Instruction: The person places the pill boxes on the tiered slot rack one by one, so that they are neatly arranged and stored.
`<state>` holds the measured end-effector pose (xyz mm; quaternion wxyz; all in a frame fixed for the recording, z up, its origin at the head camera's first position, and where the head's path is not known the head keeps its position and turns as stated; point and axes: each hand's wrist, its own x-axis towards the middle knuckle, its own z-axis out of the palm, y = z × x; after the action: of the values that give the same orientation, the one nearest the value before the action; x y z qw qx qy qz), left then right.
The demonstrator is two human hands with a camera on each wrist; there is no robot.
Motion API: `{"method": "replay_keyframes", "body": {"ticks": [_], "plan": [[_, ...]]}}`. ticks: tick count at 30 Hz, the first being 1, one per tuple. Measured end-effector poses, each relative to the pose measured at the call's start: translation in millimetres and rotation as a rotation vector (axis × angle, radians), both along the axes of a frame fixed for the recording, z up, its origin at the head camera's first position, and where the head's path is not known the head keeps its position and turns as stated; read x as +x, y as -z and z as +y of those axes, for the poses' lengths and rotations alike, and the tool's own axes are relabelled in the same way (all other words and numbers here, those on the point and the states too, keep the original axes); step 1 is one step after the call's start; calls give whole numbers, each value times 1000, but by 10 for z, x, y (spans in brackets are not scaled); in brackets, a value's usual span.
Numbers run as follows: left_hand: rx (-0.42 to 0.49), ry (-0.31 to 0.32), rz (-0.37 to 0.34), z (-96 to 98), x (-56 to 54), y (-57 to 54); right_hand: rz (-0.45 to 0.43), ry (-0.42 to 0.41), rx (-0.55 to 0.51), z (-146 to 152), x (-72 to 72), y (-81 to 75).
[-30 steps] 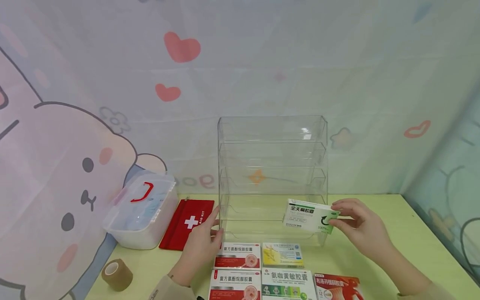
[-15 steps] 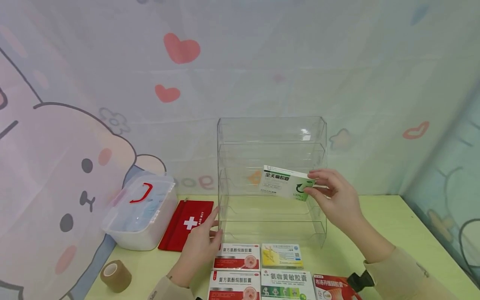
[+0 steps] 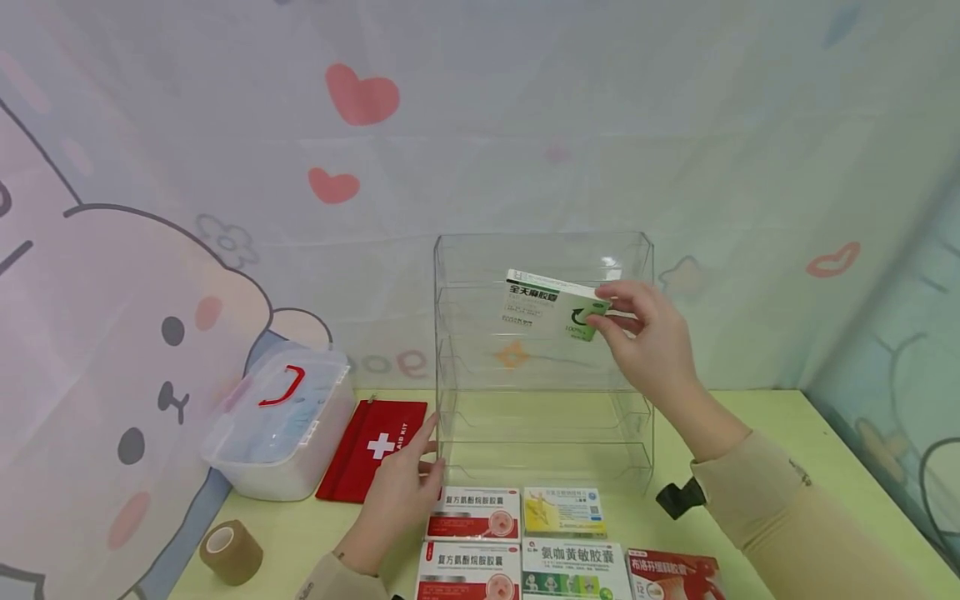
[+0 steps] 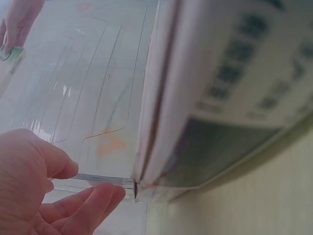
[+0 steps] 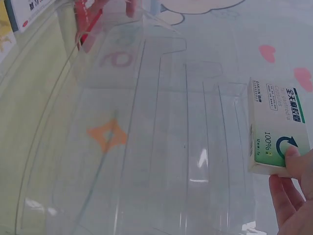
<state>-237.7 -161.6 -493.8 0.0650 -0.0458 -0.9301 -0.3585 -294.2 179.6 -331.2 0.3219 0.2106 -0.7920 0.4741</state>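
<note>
My right hand (image 3: 651, 337) pinches a white and green medicine box (image 3: 553, 304) by its right end, thumb in front. The box tilts slightly, its left end higher, and overlaps the upper tiers of a clear acrylic display rack (image 3: 540, 443) in the head view. In the right wrist view the medicine box (image 5: 276, 125) is beside the rack's tier edges. Low on the rack's left side, my left hand (image 3: 401, 483) holds its edge; in the left wrist view the thumb and fingers of the left hand (image 4: 58, 188) lie on either side of the clear panel.
In front of the rack lie several medicine boxes, including a yellow one (image 3: 564, 511), a green and white one (image 3: 576, 570) and a red one (image 3: 673, 573). To the left are a red first-aid pouch (image 3: 367, 454), a lidded plastic box (image 3: 281, 425) and a brown tape roll (image 3: 240, 554).
My right hand has lifted the white and green medicine box up and to the left, from the rack's lower tiers to its upper ones. The left hand stays at the rack's side.
</note>
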Motion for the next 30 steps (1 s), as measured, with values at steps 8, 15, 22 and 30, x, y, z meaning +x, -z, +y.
{"method": "replay_keyframes", "body": {"ticks": [8, 15, 22, 30], "plan": [[-2, -2, 4, -6, -7, -2, -42, 50, 8, -90, -234, -270], [-22, 0, 18, -7, 4, -2, -71, 89, 13, -211, -421, -440], [-32, -6, 22, 18, 11, 7, -110, 113, -9, -308, -603, -587], [-29, -11, 17, 6, 11, 6, -148, 80, -63, -454, -829, -627]]}}
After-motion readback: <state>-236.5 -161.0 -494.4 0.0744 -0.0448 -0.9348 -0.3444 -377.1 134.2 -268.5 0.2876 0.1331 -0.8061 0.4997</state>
